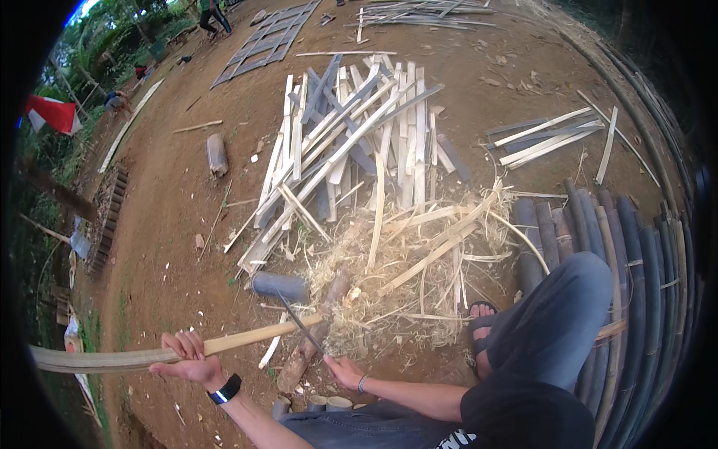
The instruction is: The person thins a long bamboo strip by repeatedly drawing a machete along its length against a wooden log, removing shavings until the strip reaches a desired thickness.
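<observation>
My left hand (pixel 188 361), with a dark band on its wrist, is closed around a long bamboo strip (pixel 250 337). The strip is pale toward its right end and greyish where it runs off to the left. Its right end lies at a rough log (pixel 301 362) on the ground. In my right hand (pixel 345 373) is a long-bladed knife (pixel 301 322), its handle mostly hidden by my fingers. The blade points up and left and crosses the strip near its end. A short dark bamboo section (pixel 280 286) lies just beyond the blade tip.
Curly shavings (pixel 359 299) surround the log. A large heap of split bamboo (pixel 348 142) lies ahead, with a smaller bundle (pixel 553 135) to its right. Whole bamboo poles (pixel 636 299) are stacked beside my bent leg. A lattice frame (pixel 268 41) lies far off; other people are in the distance.
</observation>
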`<state>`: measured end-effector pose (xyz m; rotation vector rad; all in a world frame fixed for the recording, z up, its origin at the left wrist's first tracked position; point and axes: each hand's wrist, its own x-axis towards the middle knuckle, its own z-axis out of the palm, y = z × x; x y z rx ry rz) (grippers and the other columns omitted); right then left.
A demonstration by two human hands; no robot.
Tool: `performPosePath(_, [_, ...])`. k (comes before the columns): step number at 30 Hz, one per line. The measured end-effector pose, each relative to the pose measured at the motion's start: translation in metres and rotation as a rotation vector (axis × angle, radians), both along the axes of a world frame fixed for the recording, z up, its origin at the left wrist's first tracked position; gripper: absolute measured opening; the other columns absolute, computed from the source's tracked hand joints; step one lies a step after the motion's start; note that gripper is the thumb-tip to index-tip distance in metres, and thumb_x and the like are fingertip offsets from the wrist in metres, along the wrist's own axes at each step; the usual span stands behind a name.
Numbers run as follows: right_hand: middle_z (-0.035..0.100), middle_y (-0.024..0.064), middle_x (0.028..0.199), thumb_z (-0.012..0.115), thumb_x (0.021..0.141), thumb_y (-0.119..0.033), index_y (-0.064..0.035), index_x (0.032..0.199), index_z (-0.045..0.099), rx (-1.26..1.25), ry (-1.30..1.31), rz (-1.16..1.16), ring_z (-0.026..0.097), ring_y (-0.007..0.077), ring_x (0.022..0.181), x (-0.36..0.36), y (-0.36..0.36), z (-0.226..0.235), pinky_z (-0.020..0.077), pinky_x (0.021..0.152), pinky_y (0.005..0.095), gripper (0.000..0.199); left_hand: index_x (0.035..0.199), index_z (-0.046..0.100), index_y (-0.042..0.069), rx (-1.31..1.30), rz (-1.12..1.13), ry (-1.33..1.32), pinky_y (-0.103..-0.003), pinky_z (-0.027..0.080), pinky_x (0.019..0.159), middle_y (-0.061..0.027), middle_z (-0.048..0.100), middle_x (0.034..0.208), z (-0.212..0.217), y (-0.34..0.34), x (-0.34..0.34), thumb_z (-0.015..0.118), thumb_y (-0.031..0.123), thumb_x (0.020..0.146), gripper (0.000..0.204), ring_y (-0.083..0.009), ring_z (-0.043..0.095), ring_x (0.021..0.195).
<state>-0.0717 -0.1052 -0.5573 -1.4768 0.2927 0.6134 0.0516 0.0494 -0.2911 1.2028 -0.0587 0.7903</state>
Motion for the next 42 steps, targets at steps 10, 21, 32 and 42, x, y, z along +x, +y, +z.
performPosePath(10, [0.046, 0.0059, 0.040, 0.033, 0.092, -0.062, -0.0037, 0.046, 0.047, -0.057, -0.023, 0.012, 0.048, 0.0203, 0.035, -0.002, -0.019, -0.047, 0.0411, 0.041, 0.0365, 0.075, 0.059, 0.022, 0.017, 0.060, -0.018, 0.047, -0.021, 0.014, 0.038, 0.0054, 0.021, 0.044, -0.015, 0.005, 0.011, 0.028, 0.082, 0.079, 0.068, -0.0057, 0.018, 0.036])
performPosePath(21, [0.046, 0.0188, 0.047, 0.038, 0.087, -0.066, 0.0060, 0.051, 0.047, -0.073, -0.021, 0.036, 0.050, 0.0293, 0.048, 0.018, -0.018, -0.019, 0.0403, 0.053, 0.0466, 0.082, 0.059, 0.021, 0.017, 0.075, 0.029, 0.058, -0.022, 0.013, 0.037, 0.0052, 0.021, 0.042, -0.014, -0.010, 0.015, 0.029, 0.083, 0.078, 0.068, -0.0059, 0.017, 0.034])
performPosePath(32, [0.041, 0.0107, 0.041, 0.038, 0.091, -0.061, 0.0021, 0.048, 0.045, 0.018, 0.166, -0.029, 0.049, 0.0242, 0.043, 0.041, -0.039, -0.019, 0.0396, 0.050, 0.0436, 0.077, 0.059, 0.022, 0.018, 0.097, -0.198, 0.029, -0.021, 0.013, 0.037, 0.0060, 0.022, 0.041, -0.009, -0.028, 0.015, 0.032, 0.085, 0.074, 0.070, -0.0048, 0.017, 0.033])
performPosePath(42, [0.043, 0.0070, 0.043, 0.036, 0.091, -0.062, -0.0014, 0.047, 0.045, 0.033, -0.102, 0.038, 0.044, 0.0214, 0.042, 0.036, -0.037, 0.010, 0.0363, 0.048, 0.0417, 0.075, 0.058, 0.025, 0.018, 0.126, -0.329, -0.001, -0.020, 0.014, 0.036, 0.0064, 0.023, 0.040, -0.012, -0.043, 0.010, 0.035, 0.087, 0.072, 0.070, -0.0048, 0.017, 0.032])
